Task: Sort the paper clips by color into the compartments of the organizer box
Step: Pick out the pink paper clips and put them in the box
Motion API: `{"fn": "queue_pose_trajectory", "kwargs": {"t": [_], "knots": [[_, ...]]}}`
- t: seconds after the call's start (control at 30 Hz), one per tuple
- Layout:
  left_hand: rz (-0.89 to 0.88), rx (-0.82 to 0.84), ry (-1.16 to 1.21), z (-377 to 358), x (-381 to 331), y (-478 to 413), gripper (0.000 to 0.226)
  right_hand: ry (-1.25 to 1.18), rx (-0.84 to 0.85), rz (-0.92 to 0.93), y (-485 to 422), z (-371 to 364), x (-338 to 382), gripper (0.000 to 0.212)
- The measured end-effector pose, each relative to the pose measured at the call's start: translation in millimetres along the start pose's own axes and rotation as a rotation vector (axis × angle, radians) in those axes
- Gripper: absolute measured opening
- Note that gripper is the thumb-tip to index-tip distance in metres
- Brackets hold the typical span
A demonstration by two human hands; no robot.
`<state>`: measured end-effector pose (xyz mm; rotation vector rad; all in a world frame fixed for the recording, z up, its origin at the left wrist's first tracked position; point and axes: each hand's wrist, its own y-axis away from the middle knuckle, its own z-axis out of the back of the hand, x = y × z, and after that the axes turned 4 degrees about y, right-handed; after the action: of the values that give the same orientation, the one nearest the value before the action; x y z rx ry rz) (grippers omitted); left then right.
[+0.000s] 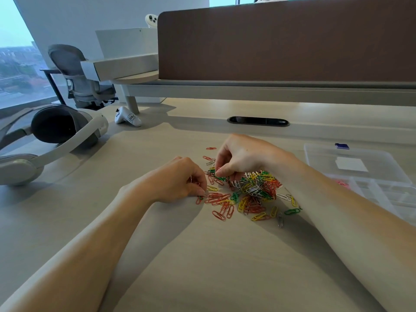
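Note:
A heap of paper clips in red, yellow, green, white and silver lies on the desk in front of me. My left hand sits at the heap's left edge, its fingertips pinching a clip among the red ones. My right hand hovers over the heap's top left, fingers curled and pinching a clip near some green ones. The clear plastic organizer box stands at the right with its lid folded back. Pink clips lie in one near-left compartment.
A white headset rests at the far left of the desk, with a white controller behind it. A cable slot and a brown partition lie ahead. An office chair stands at the back left.

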<state>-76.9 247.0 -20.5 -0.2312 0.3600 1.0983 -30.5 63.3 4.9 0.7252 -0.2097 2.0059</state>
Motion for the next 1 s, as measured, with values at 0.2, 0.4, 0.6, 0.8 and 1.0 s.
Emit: {"fn": "queue_pose_trajectory", "kwargs": {"t": [0.2,0.4,0.6,0.8,1.0], "knots": [[0.010,0.022,0.045,0,6,1,0.006,-0.010,-0.043,0.005,-2,6,-6,0.003],[0.033,-0.165,0.162,4,12,-2,0.007,0.014,-0.169,-0.017,-3,18,-25,0.004],[0.094,-0.305,0.262,13,12,-19,0.009,0.148,-0.119,0.017,-9,4,-26,0.007],[0.032,-0.325,0.314,26,-4,-58,0.008,0.285,-0.111,0.049,-15,-4,-24,0.009],[-0.010,-0.288,0.365,23,-8,-82,0.008,0.358,-0.093,0.055,-17,-3,-27,0.008]]}}
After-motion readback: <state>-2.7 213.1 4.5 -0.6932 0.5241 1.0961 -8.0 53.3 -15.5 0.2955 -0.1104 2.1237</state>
